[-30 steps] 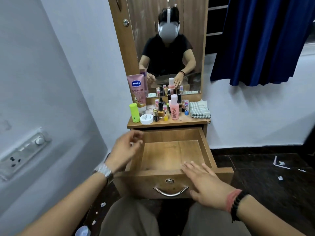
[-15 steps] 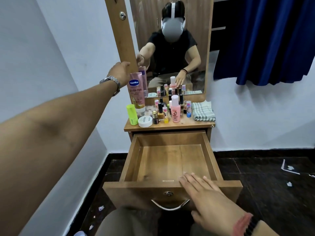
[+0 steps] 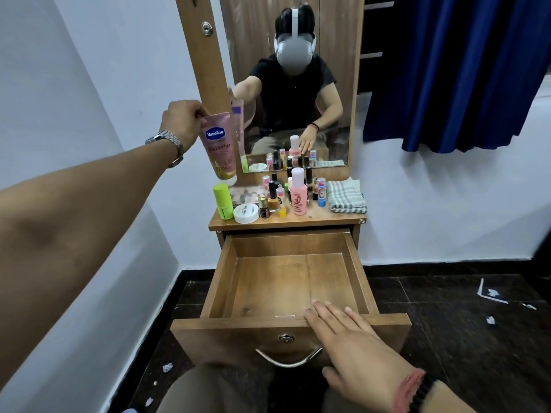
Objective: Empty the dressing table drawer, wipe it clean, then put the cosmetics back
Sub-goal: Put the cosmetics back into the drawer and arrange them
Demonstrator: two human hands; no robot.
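The wooden drawer (image 3: 354,263) stands pulled out with nothing inside it. My left hand (image 3: 183,120) pinches the top edge of a pink Vaseline tube (image 3: 218,147) and holds it in the air above the left end of the tabletop (image 3: 316,219). My right hand (image 3: 354,347) rests flat, fingers straight, on the drawer's front edge (image 3: 238,324). On the tabletop stand a green stick (image 3: 223,201), a white round jar (image 3: 246,214), a pink bottle (image 3: 298,192) and several small nail polish bottles (image 3: 272,192). A folded checked cloth (image 3: 346,195) lies at the right end.
A mirror (image 3: 293,84) rises behind the tabletop. A white wall is close on the left, a blue curtain (image 3: 465,70) hangs at the right. The dark floor (image 3: 465,329) carries paper scraps. My knees sit under the drawer front and its metal handle (image 3: 288,357).
My left hand rose from the drawer's left edge to the pink tube, took hold of its top and lifted it off the tabletop. My right hand stayed on the drawer front.
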